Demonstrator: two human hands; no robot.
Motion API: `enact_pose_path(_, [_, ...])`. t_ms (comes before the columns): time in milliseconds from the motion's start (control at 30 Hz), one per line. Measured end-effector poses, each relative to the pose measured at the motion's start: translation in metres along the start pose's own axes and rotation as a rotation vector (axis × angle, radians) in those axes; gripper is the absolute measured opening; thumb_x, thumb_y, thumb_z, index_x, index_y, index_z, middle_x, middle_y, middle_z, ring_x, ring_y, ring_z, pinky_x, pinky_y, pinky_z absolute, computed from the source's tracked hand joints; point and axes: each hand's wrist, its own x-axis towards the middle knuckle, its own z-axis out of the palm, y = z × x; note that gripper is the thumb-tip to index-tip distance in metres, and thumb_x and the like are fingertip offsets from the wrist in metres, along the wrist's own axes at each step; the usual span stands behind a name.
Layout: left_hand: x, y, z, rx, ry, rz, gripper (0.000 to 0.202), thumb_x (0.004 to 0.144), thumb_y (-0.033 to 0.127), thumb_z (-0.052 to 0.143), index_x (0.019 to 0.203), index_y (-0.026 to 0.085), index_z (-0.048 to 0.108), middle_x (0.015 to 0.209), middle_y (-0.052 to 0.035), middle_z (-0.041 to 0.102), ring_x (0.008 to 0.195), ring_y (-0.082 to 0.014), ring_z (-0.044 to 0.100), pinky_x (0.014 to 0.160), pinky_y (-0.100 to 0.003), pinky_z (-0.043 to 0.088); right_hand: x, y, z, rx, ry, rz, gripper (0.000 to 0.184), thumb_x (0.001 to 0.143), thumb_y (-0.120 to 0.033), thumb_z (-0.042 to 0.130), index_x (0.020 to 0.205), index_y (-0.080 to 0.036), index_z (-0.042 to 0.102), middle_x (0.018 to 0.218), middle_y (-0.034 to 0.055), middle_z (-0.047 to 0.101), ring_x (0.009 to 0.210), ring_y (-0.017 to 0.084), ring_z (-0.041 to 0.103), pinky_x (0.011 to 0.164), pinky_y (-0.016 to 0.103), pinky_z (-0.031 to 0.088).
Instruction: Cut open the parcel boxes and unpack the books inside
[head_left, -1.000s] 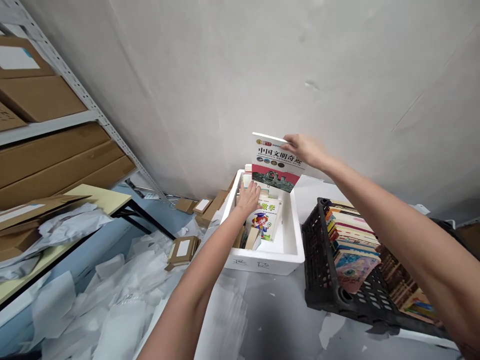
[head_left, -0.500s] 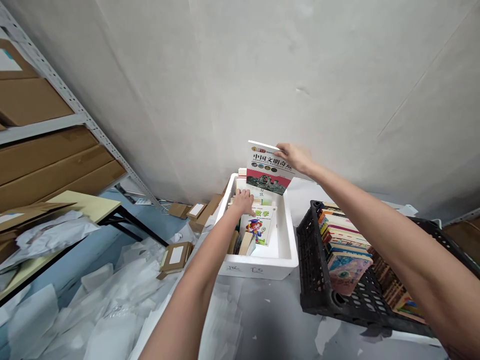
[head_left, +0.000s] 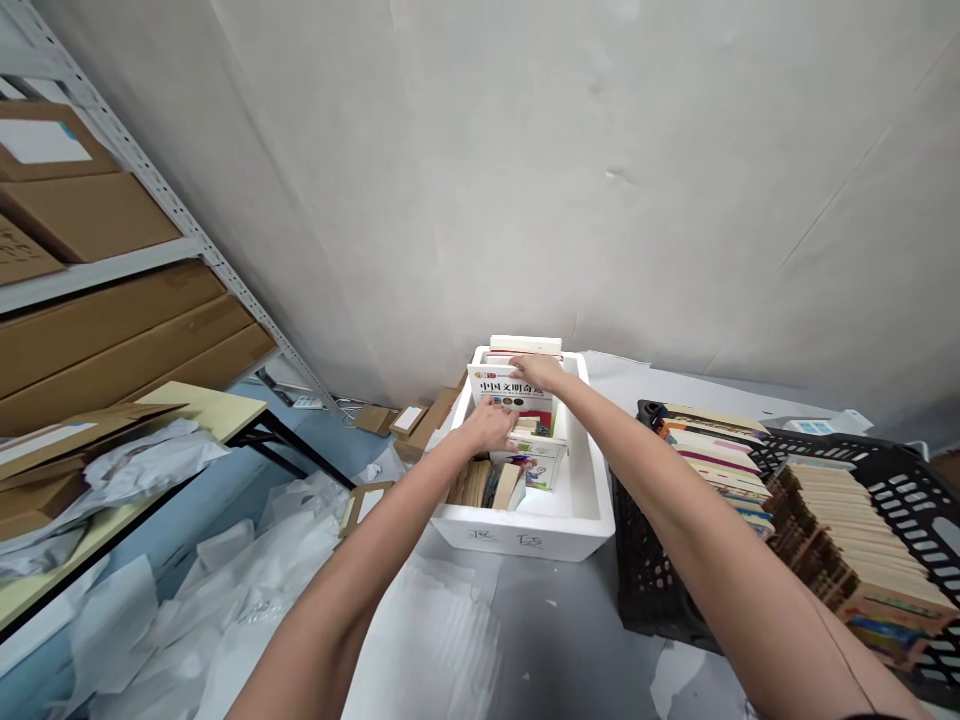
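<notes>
A white foam box stands on the floor by the wall, with several books inside. My right hand grips the top edge of a white and red book that stands upright low in the box. My left hand rests with bent fingers on the books in the box, just below that book's lower left corner. A book with a cartoon cover lies under the hands.
A black plastic crate full of books stands to the right of the box. White packing sheets and small cardboard parcels litter the floor on the left. A yellow table and metal shelving with cartons stand at far left.
My right hand has lowered the white and red book from above the box down into it. My left hand has stayed on the books in the box.
</notes>
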Motion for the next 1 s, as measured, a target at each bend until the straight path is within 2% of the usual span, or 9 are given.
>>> enact_pose_path(167, [0.030, -0.003, -0.003, -0.049, 0.035, -0.025, 0.053, 0.073, 0.056, 0.062, 0.109, 0.016, 0.059, 0.108, -0.0148, 0.068, 0.103, -0.0301, 0.060, 0.099, -0.044, 0.026, 0.007, -0.003, 0.021, -0.052, 0.006, 0.021, 0.030, 0.092, -0.022, 0.040, 0.112, -0.017, 0.063, 0.113, 0.0148, 0.067, 0.110, 0.026, 0.056, 0.095, 0.038, 0.034])
enact_pose_path(300, [0.047, 0.003, 0.003, 0.007, 0.108, -0.044, 0.067, 0.068, 0.043, 0.071, 0.126, 0.017, 0.049, 0.130, -0.0163, 0.055, 0.122, -0.0325, 0.045, 0.107, -0.048, 0.018, -0.007, 0.003, 0.018, -0.087, 0.089, 0.066, 0.039, 0.092, -0.016, 0.036, 0.127, -0.015, 0.052, 0.136, 0.0165, 0.050, 0.126, 0.026, 0.041, 0.102, 0.038, 0.029])
enact_pose_path(367, [0.042, 0.004, 0.008, 0.024, 0.171, -0.108, 0.074, 0.068, 0.039, 0.072, 0.132, 0.016, 0.043, 0.137, -0.0178, 0.047, 0.126, -0.0329, 0.039, 0.108, -0.048, 0.019, -0.024, 0.010, 0.020, -0.089, 0.107, 0.117, 0.044, 0.093, -0.017, 0.033, 0.135, -0.016, 0.044, 0.141, 0.0163, 0.044, 0.128, 0.026, 0.038, 0.100, 0.037, 0.032])
enact_pose_path(467, [0.022, 0.001, 0.014, -0.046, 0.230, -0.302, 0.067, 0.075, 0.037, 0.065, 0.132, 0.012, 0.040, 0.136, -0.0198, 0.045, 0.123, -0.0320, 0.042, 0.101, -0.043, 0.032, -0.056, 0.020, 0.035, -0.076, 0.030, 0.193, 0.041, 0.092, -0.018, 0.036, 0.131, -0.015, 0.049, 0.129, 0.0178, 0.053, 0.118, 0.027, 0.048, 0.089, 0.035, 0.042])
enact_pose_path(567, [0.004, -0.001, 0.020, -0.167, 0.166, -0.564, 0.044, 0.082, 0.025, 0.054, 0.122, 0.010, 0.046, 0.120, -0.0203, 0.056, 0.110, -0.0290, 0.054, 0.086, -0.036, 0.044, -0.079, 0.027, 0.054, -0.075, -0.050, 0.240, 0.038, 0.088, -0.014, 0.043, 0.124, -0.015, 0.054, 0.121, 0.0180, 0.058, 0.113, 0.027, 0.052, 0.084, 0.035, 0.044])
enact_pose_path(633, [-0.001, 0.002, 0.021, -0.202, 0.115, -0.635, 0.034, 0.083, 0.017, 0.047, 0.117, 0.012, 0.048, 0.107, -0.0175, 0.062, 0.097, -0.0256, 0.061, 0.076, -0.033, 0.047, -0.084, 0.027, 0.060, -0.083, -0.060, 0.267, 0.039, 0.087, -0.010, 0.041, 0.124, -0.013, 0.054, 0.123, 0.0193, 0.057, 0.115, 0.028, 0.051, 0.087, 0.036, 0.043])
enact_pose_path(733, [0.002, 0.008, 0.019, -0.185, 0.121, -0.587, 0.035, 0.084, 0.009, 0.040, 0.118, 0.013, 0.048, 0.105, -0.0161, 0.063, 0.094, -0.0234, 0.062, 0.074, -0.031, 0.048, -0.080, 0.023, 0.060, -0.081, -0.079, 0.271, 0.036, 0.087, -0.007, 0.040, 0.116, -0.011, 0.060, 0.117, 0.0205, 0.061, 0.115, 0.029, 0.053, 0.090, 0.037, 0.041])
enact_pose_path(900, [0.015, -0.001, 0.015, -0.140, 0.148, -0.374, 0.041, 0.084, 0.005, 0.038, 0.123, 0.013, 0.046, 0.127, -0.0172, 0.053, 0.122, -0.0220, 0.048, 0.096, -0.032, 0.041, -0.085, 0.013, 0.055, -0.013, -0.178, 0.170, 0.032, 0.086, -0.016, 0.048, 0.114, -0.022, 0.062, 0.103, 0.0117, 0.069, 0.090, 0.023, 0.066, 0.070, 0.029, 0.046])
enact_pose_path(1000, [0.021, -0.016, 0.016, -0.127, 0.109, -0.241, 0.054, 0.081, 0.003, 0.040, 0.133, 0.014, 0.039, 0.142, -0.0148, 0.043, 0.135, -0.0190, 0.035, 0.107, -0.031, 0.030, -0.096, 0.019, 0.040, 0.005, -0.155, 0.114, 0.029, 0.088, -0.023, 0.047, 0.113, -0.022, 0.062, 0.106, 0.0110, 0.069, 0.095, 0.023, 0.065, 0.071, 0.028, 0.045])
